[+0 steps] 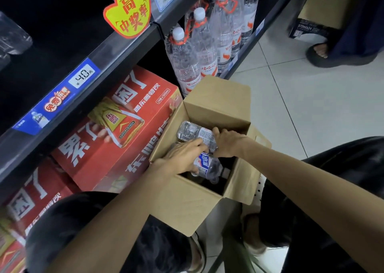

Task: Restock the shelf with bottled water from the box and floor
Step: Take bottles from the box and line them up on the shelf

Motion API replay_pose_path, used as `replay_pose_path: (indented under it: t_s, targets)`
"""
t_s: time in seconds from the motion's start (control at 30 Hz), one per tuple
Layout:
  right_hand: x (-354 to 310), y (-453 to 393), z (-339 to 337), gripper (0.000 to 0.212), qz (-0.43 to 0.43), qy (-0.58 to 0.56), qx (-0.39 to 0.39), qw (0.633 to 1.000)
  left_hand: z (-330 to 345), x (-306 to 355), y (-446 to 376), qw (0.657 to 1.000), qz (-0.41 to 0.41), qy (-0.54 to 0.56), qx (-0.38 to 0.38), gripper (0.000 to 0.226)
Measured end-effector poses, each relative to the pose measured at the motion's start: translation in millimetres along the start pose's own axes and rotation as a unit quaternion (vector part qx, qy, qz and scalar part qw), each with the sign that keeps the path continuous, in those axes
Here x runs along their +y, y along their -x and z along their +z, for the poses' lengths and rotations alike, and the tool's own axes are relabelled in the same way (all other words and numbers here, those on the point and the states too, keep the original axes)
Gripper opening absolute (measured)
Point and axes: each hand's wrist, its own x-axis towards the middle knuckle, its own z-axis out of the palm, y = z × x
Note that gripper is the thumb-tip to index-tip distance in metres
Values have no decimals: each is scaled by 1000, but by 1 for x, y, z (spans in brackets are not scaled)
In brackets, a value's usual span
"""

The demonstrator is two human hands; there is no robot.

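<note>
An open brown cardboard box (218, 104) stands on the floor in front of me, its flaps up. Inside lie small clear water bottles with white and blue labels. My left hand (182, 156) reaches into the box and grips one water bottle (207, 165) near its label. My right hand (226, 141) is closed on another water bottle (191, 130) that lies higher in the box. The dark shelf (68, 98) to my left carries a blue price tag reading 4.0; its surface is mostly in shadow.
Red drink cartons (116, 131) fill the bottom shelf beside the box. Large water bottles (205, 50) with white caps stand further along. A yellow promo sign (128, 11) sticks out from the shelf edge. Another person's sandalled foot (320, 52) and a carton (320, 17) are on the tiled floor.
</note>
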Motion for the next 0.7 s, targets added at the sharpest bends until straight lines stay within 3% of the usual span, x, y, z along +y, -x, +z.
replay_pose_path:
  t_s: [0.27, 0.47, 0.7]
  targets:
    - [0, 14, -7, 83, -15, 21, 51, 998, 3, 9, 6, 999, -20, -20, -18, 65]
    - [0, 21, -8, 99, -21, 51, 94, 994, -3, 9, 11, 999, 32, -41, 2, 68]
    - [-4, 37, -39, 94, -77, 126, 163, 976, -11, 13, 20, 996, 65, -55, -11, 74]
